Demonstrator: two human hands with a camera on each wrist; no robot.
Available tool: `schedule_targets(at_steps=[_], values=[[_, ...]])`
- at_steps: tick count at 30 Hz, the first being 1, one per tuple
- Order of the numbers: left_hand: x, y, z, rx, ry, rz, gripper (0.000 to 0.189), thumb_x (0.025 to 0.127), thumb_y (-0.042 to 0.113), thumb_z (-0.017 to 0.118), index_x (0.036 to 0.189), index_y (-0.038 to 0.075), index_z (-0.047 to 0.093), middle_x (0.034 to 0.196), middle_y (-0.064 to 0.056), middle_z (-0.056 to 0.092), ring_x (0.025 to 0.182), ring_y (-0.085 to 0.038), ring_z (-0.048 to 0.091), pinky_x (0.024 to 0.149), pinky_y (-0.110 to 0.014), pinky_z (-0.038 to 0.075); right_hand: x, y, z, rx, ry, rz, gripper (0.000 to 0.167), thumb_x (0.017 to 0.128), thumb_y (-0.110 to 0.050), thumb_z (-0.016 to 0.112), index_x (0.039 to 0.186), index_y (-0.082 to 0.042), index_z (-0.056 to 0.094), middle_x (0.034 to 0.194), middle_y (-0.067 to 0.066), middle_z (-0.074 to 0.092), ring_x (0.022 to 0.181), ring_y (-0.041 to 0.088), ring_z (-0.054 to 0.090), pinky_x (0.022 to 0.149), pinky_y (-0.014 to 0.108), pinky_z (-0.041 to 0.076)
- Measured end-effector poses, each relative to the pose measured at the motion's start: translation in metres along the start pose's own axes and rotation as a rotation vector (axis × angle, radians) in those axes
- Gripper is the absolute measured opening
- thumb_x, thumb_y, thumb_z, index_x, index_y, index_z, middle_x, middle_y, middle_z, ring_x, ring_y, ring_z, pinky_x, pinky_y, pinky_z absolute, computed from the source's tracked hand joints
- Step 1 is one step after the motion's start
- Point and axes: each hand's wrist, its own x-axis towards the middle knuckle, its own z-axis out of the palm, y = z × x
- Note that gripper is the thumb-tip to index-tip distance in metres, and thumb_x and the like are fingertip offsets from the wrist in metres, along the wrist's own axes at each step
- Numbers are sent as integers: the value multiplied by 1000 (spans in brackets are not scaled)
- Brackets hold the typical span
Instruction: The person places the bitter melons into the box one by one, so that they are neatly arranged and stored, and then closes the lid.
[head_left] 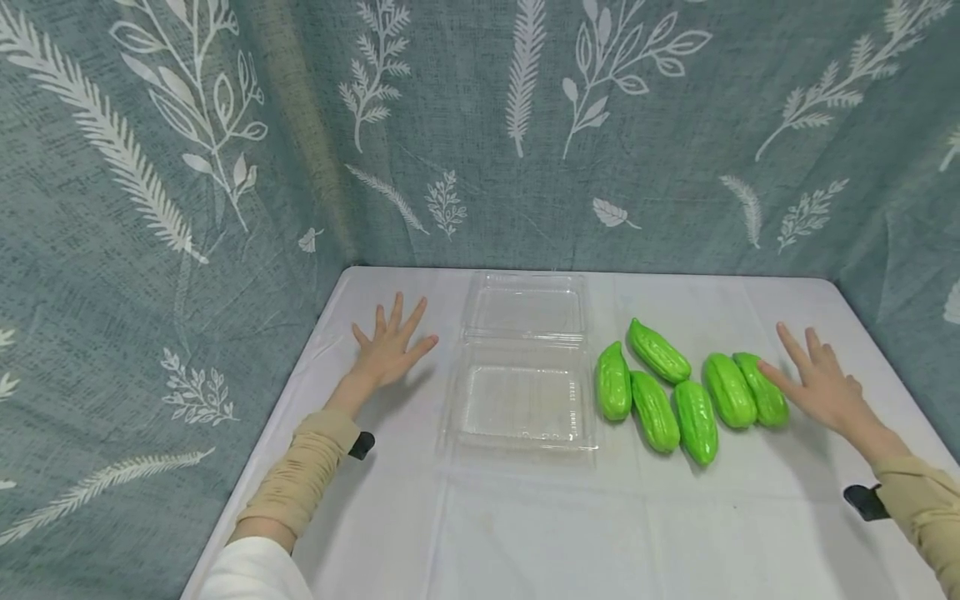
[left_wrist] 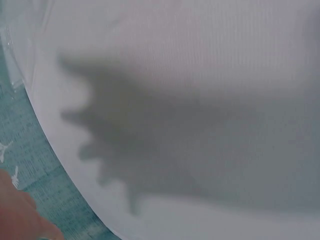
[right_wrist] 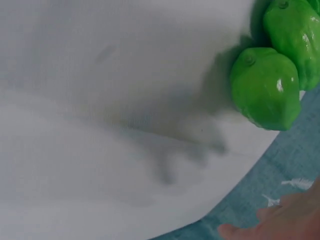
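My left hand (head_left: 385, 350) is held over the left part of the table with its fingers spread, holding nothing. To its right lies a clear plastic clamshell box (head_left: 517, 446), lid (head_left: 525, 304) folded back toward the far edge. Several glossy green cucumber-like vegetables (head_left: 696, 423) lie right of the box. My right hand (head_left: 823, 390), fingers spread and holding nothing, hovers beside the rightmost green vegetable (head_left: 767, 392), its thumb tip overlapping that one in the head view. The right wrist view shows two of these vegetables (right_wrist: 265, 90) close up, with part of the right hand (right_wrist: 285, 220) at the corner.
A white cloth (head_left: 540, 533) covers the table, which has rounded far corners. Blue-green curtains (head_left: 480, 125) with white leaf prints hang behind and at both sides. A black wrist device (head_left: 362, 445) is on the left arm, another black device (head_left: 866, 502) on the right.
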Motion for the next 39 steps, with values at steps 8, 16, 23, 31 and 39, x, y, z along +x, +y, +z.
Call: schedule_targets(at_steps=[8, 16, 23, 31, 39], values=[[1, 11, 3, -62, -17, 25, 73, 93, 67, 26, 152, 34, -3, 159, -8, -17, 142, -50, -5, 100, -78, -5, 0, -4, 1, 121, -70, 23, 79, 98, -51, 32, 150, -14, -14, 147, 39, -15, 130, 65, -6, 85, 84, 10], [2, 21, 5, -184, -56, 57, 71, 95, 63, 29, 151, 36, -4, 160, -9, -12, 141, -52, 1, 99, -78, -1, 3, -5, 3, 263, -99, -4, 77, 99, -48, 30, 149, -12, -16, 148, 37, -17, 135, 56, -14, 97, 78, 3], [4, 30, 8, -349, -107, 90, 68, 98, 55, 32, 152, 34, -3, 160, -6, -13, 140, -53, 3, 101, -77, 0, 4, -8, 4, 341, -127, -28, 76, 100, -45, 30, 150, -11, -15, 152, 33, -12, 136, 56, -9, 100, 76, 3], [7, 38, 11, -453, -96, 152, 69, 99, 47, 38, 154, 23, 5, 161, -9, -3, 146, -35, 5, 111, -64, 9, 3, -6, 5, 306, -180, 30, 75, 100, -47, 27, 149, -11, -18, 149, 39, -6, 123, 68, 17, 92, 77, 22], [9, 42, 18, -519, -65, 230, 60, 100, 37, 43, 153, 23, 18, 161, -6, 7, 147, -30, 11, 116, -53, 13, 2, -4, 10, 320, -158, 57, 74, 101, -41, 32, 149, -6, -12, 142, 48, 9, 124, 66, 22, 96, 71, 27]])
